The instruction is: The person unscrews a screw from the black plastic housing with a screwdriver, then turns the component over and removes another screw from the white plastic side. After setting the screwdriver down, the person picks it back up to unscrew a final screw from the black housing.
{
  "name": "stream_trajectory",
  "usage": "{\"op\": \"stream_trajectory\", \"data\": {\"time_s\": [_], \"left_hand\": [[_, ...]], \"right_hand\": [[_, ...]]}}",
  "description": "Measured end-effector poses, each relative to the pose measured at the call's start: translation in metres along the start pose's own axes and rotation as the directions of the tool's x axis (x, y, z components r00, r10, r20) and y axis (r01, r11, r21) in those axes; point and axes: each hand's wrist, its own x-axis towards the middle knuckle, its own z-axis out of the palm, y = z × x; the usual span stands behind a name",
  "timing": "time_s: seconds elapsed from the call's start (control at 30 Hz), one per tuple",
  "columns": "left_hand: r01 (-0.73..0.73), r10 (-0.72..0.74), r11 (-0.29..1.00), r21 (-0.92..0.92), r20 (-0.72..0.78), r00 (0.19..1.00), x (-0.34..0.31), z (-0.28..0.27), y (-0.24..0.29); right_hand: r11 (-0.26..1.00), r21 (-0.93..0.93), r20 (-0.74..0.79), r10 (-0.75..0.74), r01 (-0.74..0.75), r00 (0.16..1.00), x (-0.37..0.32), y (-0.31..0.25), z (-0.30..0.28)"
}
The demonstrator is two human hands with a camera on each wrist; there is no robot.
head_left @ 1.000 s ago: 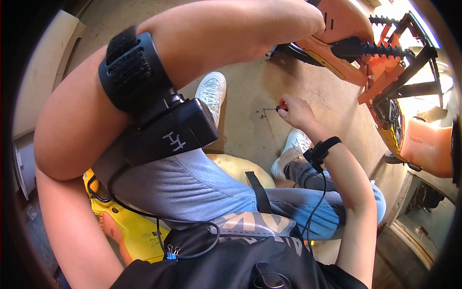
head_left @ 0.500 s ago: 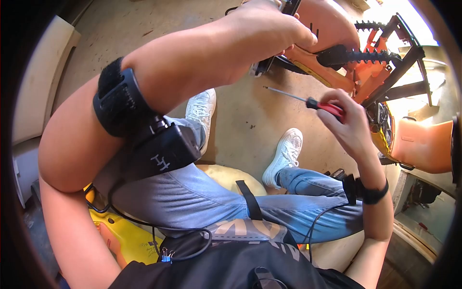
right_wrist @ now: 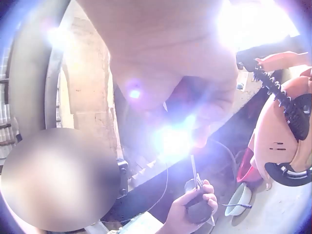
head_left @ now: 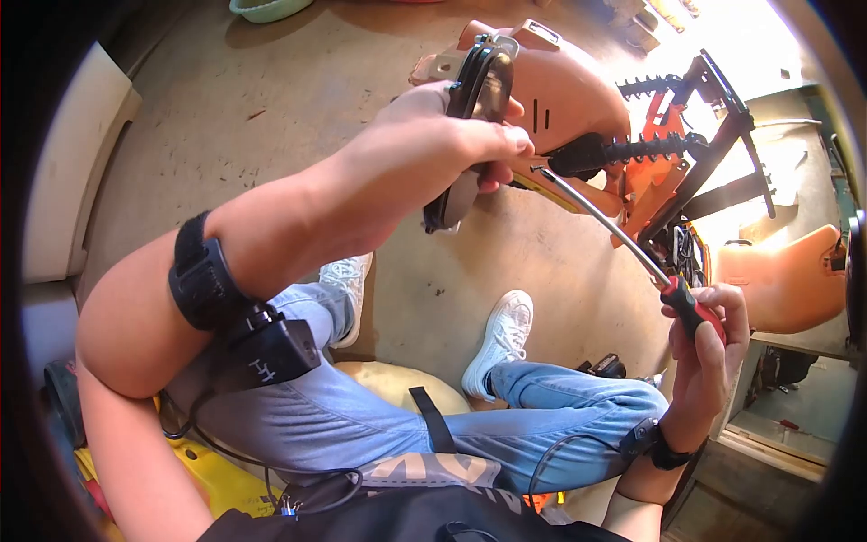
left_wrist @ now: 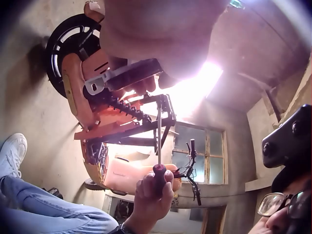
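Note:
In the head view my left hand (head_left: 438, 126) grips a dark, glossy oval part (head_left: 492, 86) with a metal bracket on its end, its thumb stretched along the near side. My right hand (head_left: 709, 348) holds a screwdriver (head_left: 623, 239) by its red and black handle. The long shaft points up and left, its tip close to the left thumb, with a small dark bit at the end. From the left wrist, the screwdriver (left_wrist: 159, 131) stands upright in the right hand (left_wrist: 151, 195). In the right wrist view the oval part (right_wrist: 197, 209) sits in the left hand's fingers.
An orange electric bike (head_left: 578, 86) with black coil springs (head_left: 655, 149) lies tipped beyond the hands. A pale green basin (head_left: 271, 9) is on the floor at the back. White shoes (head_left: 501, 334) and a glass-fronted cabinet (head_left: 795, 397) are nearer; cables hang from both wrist cameras.
My right hand has risen from near the floor with the screwdriver, then moved right, its tip now close to the left hand. The left hand has come lower in view, showing the oval part.

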Motion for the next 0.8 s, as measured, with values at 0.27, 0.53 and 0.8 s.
{"op": "stream_trajectory", "data": {"time_s": [0.27,0.53,0.8], "left_hand": [[0.050,-0.025,0.991,-0.120,0.201,0.979,-0.002,0.008,0.010],[0.096,-0.055,0.985,-0.143,0.266,0.962,-0.001,0.012,0.008],[0.092,-0.054,0.988,-0.128,0.271,0.961,-0.001,0.012,0.008]], "right_hand": [[0.992,0.115,0.034,0.045,-0.048,0.998,-0.004,0.003,-0.014],[0.984,0.175,0.017,0.024,-0.027,1.000,-0.006,0.007,-0.015],[0.981,0.186,0.007,0.052,-0.053,0.999,-0.006,0.005,-0.014]]}}
